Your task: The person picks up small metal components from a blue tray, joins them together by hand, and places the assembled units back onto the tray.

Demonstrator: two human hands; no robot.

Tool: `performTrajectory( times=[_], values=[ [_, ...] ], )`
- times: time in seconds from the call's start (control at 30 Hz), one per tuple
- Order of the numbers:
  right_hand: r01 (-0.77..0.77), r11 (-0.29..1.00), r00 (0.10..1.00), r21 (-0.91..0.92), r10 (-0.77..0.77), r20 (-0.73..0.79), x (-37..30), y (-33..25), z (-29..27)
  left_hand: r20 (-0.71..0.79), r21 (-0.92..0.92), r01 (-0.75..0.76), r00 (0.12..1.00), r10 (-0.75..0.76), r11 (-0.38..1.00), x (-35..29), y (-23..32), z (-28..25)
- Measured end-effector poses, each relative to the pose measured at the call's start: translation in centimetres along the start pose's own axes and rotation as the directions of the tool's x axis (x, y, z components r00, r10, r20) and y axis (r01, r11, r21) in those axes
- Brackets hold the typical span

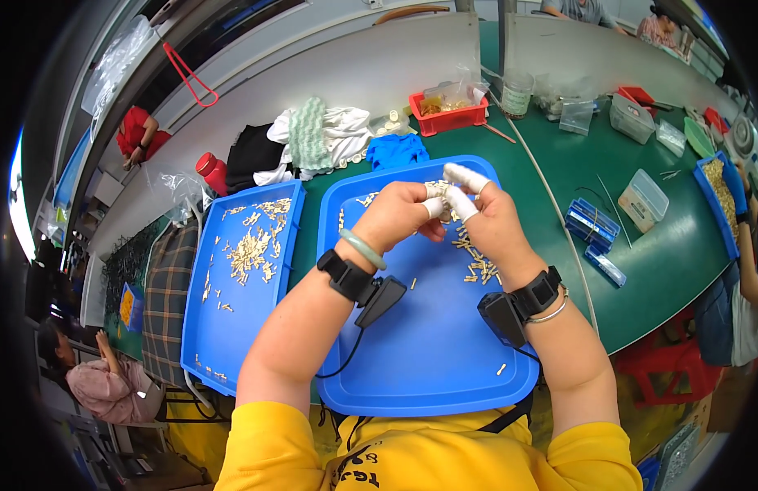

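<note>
Above a large blue tray (411, 360), both hands meet at the fingertips. My left hand (399, 217) is closed, its thumb and forefinger pinched together in white finger cots. My right hand (495, 229) comes against it from the other side, thumb and forefinger also in white cots and bent inward. Whatever lies between the fingertips is too small and too covered to name. Small brass-coloured metal pieces (479, 268) lie below the right hand, with more along the tray's far side. A single loose piece (501, 369) rests near the tray's right front.
To the left, a second blue tray (200, 327) holds a pile of similar pieces (249, 252). Behind are folded cloths (313, 135), a red bin (448, 120) and a red bottle (211, 170). Blue packs (591, 222) and a clear box (643, 200) lie right; co-workers sit around.
</note>
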State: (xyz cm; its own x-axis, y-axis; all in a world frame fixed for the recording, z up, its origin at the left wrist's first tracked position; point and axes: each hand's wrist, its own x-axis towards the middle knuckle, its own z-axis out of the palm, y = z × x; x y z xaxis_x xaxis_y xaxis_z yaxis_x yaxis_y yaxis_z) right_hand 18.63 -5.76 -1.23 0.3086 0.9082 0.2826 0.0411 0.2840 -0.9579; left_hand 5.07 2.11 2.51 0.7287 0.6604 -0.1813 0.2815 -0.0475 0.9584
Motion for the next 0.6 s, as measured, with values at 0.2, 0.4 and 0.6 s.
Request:
performTrajectory(
  times=[0.2,0.4,0.6],
  values=[
    [-0.035,0.999,0.962,0.036,0.024,0.272,-0.7,-1.0,0.0,0.042,-0.470,0.019,0.999,0.001,0.883,-3.3,-1.4,-0.6],
    [0.388,0.890,0.884,-0.240,-0.285,0.372,-0.7,-0.8,0.2,0.096,-0.674,0.084,0.995,-0.026,0.734,-5.3,-2.7,-0.6],
    [0.488,0.833,0.840,-0.263,-0.366,0.400,-0.8,-0.9,0.0,0.131,-0.780,0.088,0.991,0.024,0.619,-5.1,-4.1,-0.1]
  ],
)
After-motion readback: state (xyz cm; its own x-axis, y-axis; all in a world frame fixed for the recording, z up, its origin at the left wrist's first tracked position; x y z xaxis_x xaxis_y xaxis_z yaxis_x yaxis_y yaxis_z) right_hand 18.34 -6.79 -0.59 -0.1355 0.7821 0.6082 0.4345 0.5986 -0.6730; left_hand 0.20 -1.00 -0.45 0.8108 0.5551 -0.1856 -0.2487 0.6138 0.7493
